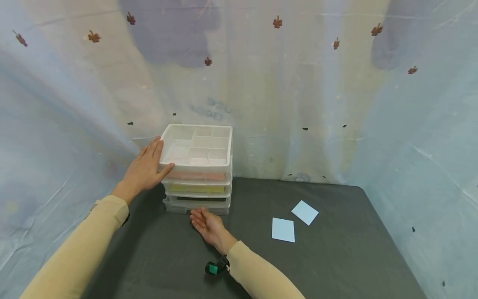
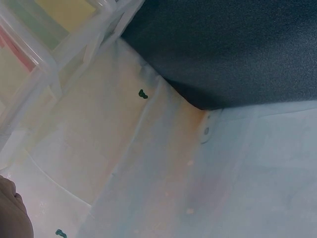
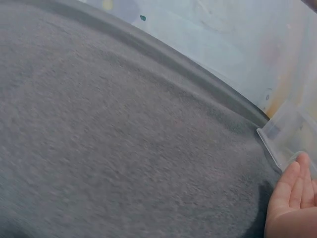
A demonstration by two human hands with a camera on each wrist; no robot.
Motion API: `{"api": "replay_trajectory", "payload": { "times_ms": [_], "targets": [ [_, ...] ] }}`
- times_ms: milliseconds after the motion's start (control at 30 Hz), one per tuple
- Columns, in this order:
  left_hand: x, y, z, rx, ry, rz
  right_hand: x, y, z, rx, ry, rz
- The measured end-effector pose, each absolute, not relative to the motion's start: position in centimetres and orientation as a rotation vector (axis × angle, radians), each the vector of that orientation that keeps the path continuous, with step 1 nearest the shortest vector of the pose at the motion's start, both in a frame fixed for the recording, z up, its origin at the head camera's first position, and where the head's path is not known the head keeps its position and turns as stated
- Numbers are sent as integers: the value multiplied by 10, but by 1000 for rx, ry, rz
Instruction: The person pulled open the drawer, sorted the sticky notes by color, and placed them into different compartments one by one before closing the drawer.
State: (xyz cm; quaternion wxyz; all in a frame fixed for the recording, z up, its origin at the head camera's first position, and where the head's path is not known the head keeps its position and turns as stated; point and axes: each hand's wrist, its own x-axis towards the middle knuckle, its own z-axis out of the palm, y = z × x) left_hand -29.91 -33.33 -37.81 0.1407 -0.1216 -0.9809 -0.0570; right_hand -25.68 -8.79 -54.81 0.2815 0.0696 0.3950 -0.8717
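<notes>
Drawer unit (image 1: 201,169) is standing at the far left of the dark table (image 1: 336,257), its front facing near, which is presumably keeping its drawers within your reach. Your right hand (image 1: 210,228) is touching the bottom drawer (image 1: 215,205) palm up, fingers loosely extended rather than clenched, apparently suiting its low lip; whether the tips are hooking under it, you cannot tell. Your left hand (image 1: 145,168) is resting flat, fingers unclenched, along the unit's upper left side, thumb at the near rim, probably steadying it. Above, the divided top (image 1: 210,142) is facing up. To the right, two pale squares (image 1: 283,229) are lying well apart from the unit, near each other.
</notes>
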Motion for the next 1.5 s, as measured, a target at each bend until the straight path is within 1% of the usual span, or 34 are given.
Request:
{"api": "replay_trajectory", "payload": {
  "times_ms": [733,1500],
  "targets": [
    [-297,-331,-380,-355,-2837,-173,-210,-85,-547,209,977,-2336],
    [-299,-333,-377,-373,-2824,-165,-182,-81,-551,191,1033,-2279]
  ]
}}
